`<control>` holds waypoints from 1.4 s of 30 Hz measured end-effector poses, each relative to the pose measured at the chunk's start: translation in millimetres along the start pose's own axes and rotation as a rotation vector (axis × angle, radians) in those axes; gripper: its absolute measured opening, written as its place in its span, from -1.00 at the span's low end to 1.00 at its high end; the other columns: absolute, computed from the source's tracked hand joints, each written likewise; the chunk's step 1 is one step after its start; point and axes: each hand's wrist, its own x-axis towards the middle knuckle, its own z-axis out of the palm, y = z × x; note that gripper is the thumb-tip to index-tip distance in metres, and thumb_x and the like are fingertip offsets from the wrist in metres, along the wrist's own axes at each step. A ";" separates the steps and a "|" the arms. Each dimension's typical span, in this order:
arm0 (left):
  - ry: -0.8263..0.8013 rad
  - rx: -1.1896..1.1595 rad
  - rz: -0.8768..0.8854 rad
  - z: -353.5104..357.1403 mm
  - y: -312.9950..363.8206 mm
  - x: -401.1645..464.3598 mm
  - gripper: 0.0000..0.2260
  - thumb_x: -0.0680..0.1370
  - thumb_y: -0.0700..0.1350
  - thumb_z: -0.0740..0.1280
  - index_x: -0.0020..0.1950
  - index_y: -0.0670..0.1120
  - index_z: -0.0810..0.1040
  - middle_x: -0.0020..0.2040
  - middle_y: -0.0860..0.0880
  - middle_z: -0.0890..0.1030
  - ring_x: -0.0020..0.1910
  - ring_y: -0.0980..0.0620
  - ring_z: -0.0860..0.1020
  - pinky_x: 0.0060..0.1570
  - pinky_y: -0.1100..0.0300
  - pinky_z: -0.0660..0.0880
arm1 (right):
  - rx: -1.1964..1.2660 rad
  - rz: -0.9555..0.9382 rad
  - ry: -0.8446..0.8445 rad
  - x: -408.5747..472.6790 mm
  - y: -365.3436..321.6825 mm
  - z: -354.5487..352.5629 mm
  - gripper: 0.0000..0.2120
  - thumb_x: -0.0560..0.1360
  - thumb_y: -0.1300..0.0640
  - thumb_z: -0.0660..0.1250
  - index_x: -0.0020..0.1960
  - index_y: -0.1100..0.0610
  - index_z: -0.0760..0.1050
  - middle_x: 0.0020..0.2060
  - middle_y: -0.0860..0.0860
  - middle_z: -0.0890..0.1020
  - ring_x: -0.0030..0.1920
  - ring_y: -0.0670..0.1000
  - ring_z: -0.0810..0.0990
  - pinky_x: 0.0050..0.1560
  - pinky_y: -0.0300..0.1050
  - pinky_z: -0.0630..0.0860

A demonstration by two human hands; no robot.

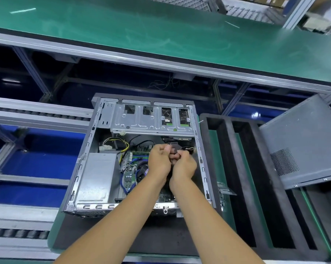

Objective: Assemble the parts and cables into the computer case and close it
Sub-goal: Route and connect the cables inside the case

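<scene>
An open grey computer case [96, 149] lies on its side on a dark foam mat. Inside I see the silver power supply [98, 174], the green motherboard [131, 168] with blue and yellow cables, and the metal drive cage [151, 119] at the far end. Both my hands meet over the board's right part. My left hand [159, 162] and my right hand [182, 165] are curled round a small dark connector with black cables [173, 147]. The exact part between the fingers is mostly hidden.
The case's grey side panel [301, 141] leans at the right over a black foam rack [242, 168] with long slots. A green conveyor belt [161, 35] runs across the back. Roller rails [37, 111] lie at the left.
</scene>
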 end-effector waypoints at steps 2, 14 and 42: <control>0.009 -0.031 -0.018 0.0 -0.8 0.6 -0.80 0.72 -0.17 0.18 0.21 -0.25 0.52 -0.04 -0.07 0.68 -0.32 0.19 0.57 -0.44 0.40 0.46 | 0.063 0.072 0.061 3.1 2.4 2.7 -0.82 0.52 0.24 0.29 -0.26 0.19 0.51 -0.42 0.03 0.55 -0.45 0.00 0.44 -0.46 -0.20 0.38; 0.036 -0.016 0.013 2.9 -5.1 6.8 -0.91 0.66 -0.10 0.33 0.12 -0.06 0.57 -0.04 -0.09 0.60 -0.18 0.04 0.50 -0.19 0.16 0.44 | 0.249 0.144 0.031 14.6 -4.2 7.2 -0.89 0.50 0.27 0.24 -0.15 0.20 0.54 -0.41 0.00 0.63 -0.52 -0.07 0.50 -0.51 -0.27 0.44; -0.067 0.239 0.157 8.6 -3.2 10.2 -0.89 0.51 -0.08 0.51 -0.02 0.09 0.65 0.06 -0.06 0.65 0.05 0.07 0.62 0.14 0.15 0.56 | 0.350 0.225 -0.075 21.8 -8.7 14.6 -0.74 0.51 0.23 0.26 -0.33 0.20 0.59 -0.41 0.09 0.67 -0.42 0.02 0.64 -0.40 -0.19 0.57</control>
